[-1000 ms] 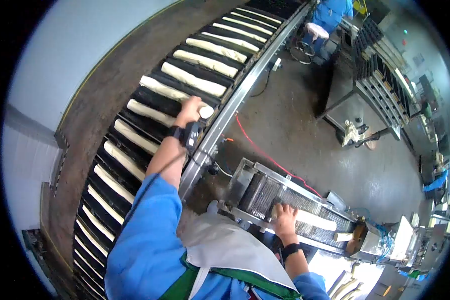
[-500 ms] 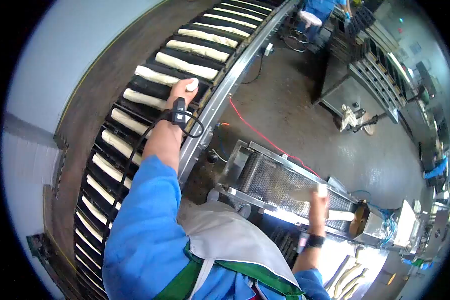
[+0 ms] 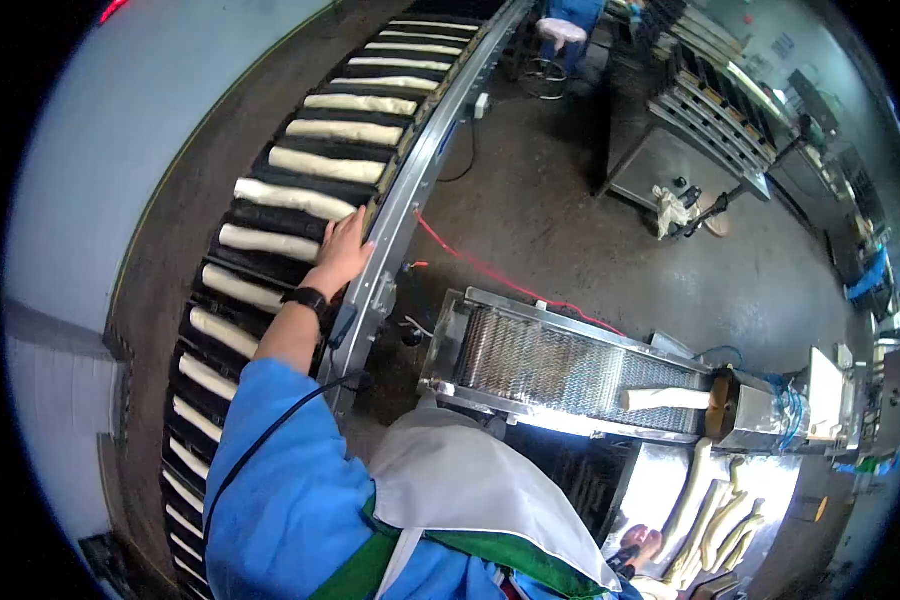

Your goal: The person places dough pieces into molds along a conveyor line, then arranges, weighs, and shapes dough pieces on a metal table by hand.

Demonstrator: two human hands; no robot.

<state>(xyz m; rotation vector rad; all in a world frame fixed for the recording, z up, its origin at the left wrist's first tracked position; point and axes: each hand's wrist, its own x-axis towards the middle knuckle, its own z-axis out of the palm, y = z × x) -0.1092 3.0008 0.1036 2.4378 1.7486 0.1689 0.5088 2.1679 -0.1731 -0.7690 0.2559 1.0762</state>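
Down the person's left side, as I look on, runs a long conveyor (image 3: 402, 208) of black troughs edged by a metal rail, with a pale dough strip lying crosswise in one trough after another. Just ahead of the person stands a shorter mesh belt (image 3: 530, 360) in a metal frame, most of its surface bare. To the person's right, below the far end of that belt, I see a shiny metal table (image 3: 660, 467) with several bent dough pieces (image 3: 715, 520) lying loosely across it. A boxy metal machine (image 3: 760, 410) sits at the belt's far end, and one dough roll (image 3: 667, 399) lies on the mesh with its end right up against the machine. The two hands are well apart. The left hand (image 3: 343, 252) is palm down with its fingers loosely stretched, unclenched, at the rail-side end of one dough strip (image 3: 295, 198). The right hand (image 3: 642, 543) is low over the table, near the bent pieces; it is small and partly hidden, so I cannot tell whether it grips anything
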